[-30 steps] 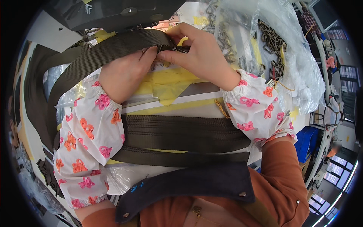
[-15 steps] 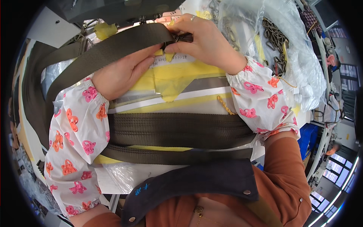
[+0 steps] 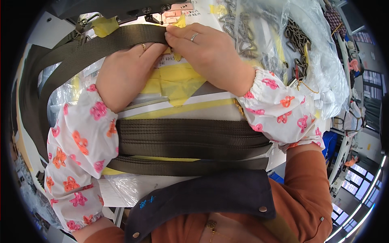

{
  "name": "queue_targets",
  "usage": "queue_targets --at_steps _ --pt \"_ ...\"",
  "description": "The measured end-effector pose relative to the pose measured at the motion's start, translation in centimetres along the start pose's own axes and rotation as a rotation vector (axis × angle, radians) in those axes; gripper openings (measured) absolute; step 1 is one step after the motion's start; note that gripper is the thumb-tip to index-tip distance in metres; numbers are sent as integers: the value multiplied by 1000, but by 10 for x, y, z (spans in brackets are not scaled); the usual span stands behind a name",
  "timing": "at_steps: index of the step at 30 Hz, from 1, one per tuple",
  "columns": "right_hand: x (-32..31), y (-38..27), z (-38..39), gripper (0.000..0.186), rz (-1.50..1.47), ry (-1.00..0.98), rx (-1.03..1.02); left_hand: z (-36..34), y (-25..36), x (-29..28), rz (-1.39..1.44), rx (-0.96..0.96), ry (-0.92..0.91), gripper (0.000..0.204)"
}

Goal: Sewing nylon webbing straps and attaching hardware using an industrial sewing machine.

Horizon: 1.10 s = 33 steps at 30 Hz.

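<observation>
A dark olive webbing strap (image 3: 109, 40) runs from the left side across to the far middle, just in front of the sewing machine's head (image 3: 101, 10). My left hand (image 3: 123, 79) is closed on it from the near side, its fingers partly hidden behind the band. At the strap's right end, my right hand (image 3: 210, 52) pinches the tip between thumb and fingers. Whether a metal fitting sits under those fingertips is hidden. Nearer to me lies a folded stack of the same webbing (image 3: 190, 137) across the work surface, beneath both forearms.
Triangular metal rings (image 3: 245, 38) lie at the far right. Beside them, more dark metal rings (image 3: 298, 34) show in a clear plastic bag (image 3: 328, 73). Yellow tape (image 3: 182, 81) covers part of the surface. A loop of webbing (image 3: 30, 97) hangs at the left.
Both hands have shifted a little left, and the strap's end has come with them. The dark metal piece at my right fingertips is no longer visible. The strap lies flatter near the machine.
</observation>
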State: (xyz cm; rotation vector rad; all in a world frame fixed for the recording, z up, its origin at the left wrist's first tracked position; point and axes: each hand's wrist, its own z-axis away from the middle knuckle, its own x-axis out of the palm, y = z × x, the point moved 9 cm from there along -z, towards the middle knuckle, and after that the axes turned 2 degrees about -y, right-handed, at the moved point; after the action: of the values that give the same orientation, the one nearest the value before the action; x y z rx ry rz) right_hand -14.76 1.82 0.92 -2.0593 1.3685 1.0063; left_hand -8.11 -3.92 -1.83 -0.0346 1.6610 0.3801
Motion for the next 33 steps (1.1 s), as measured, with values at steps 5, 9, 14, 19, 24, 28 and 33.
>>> queue_targets --at_steps 5,9,14,19,24,28,33 --pt "9 -5 4 29 86 -88 60 20 53 -40 -327 431 404 32" --pt "9 -7 1 27 91 -137 65 11 16 -23 -262 297 353 34" --pt "9 -3 3 20 52 -114 33 -8 5 -18 -80 306 263 28" --pt "14 -3 0 18 45 -277 102 -7 9 -26 -36 257 278 26" --pt "-3 22 17 12 -322 60 310 -5 7 -26 -55 303 308 29" --pt "-3 32 20 16 -395 32 400 -5 7 -26 16 289 287 27" --pt "2 3 9 21 16 -88 107 -7 4 -27 -21 292 278 28"
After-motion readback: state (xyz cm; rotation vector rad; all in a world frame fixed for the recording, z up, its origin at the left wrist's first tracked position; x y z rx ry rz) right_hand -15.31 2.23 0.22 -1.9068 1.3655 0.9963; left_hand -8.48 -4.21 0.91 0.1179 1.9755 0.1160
